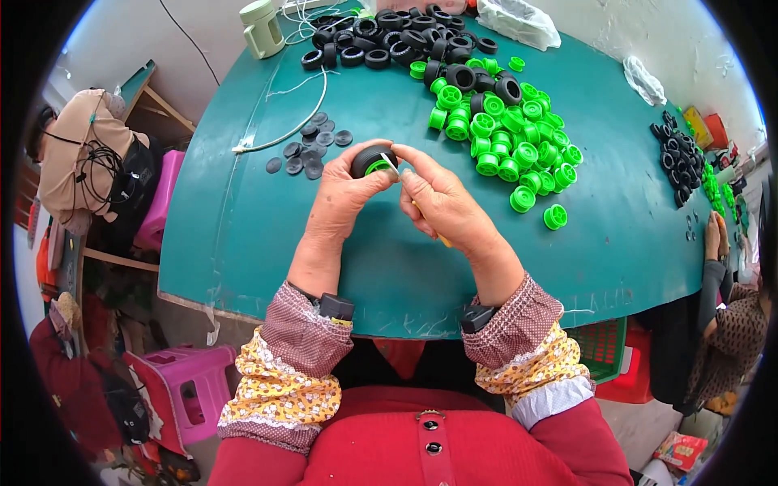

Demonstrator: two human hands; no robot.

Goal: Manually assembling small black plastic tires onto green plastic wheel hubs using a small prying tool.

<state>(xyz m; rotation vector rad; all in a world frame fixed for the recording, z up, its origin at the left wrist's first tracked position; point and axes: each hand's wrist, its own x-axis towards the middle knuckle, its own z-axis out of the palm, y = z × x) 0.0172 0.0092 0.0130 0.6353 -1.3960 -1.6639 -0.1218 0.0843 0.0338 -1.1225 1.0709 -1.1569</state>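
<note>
My left hand (pixel 347 185) is closed around a small black toy tyre (pixel 369 157), and part of a green wheel hub (pixel 376 167) shows inside it. Closed on a small tool with a yellow handle (pixel 444 240), my right hand (pixel 442 198) meets the left one at the tyre. The tool's flat metal blade (pixel 389 163) lies against the tyre's edge; its exact kind I cannot tell. Several flat black discs (pixel 314 168) lie left of my left hand. Loose green wheel hubs (pixel 525 152) are heaped to the right of my right hand.
Black tyres (pixel 415 39) are piled at the far side of the green table (pixel 267 259). A pale green mug (pixel 261 29) and a white cable (pixel 312 113) are at far left. On the right, another person's hands (pixel 714 236) are near more tyres (pixel 679 158).
</note>
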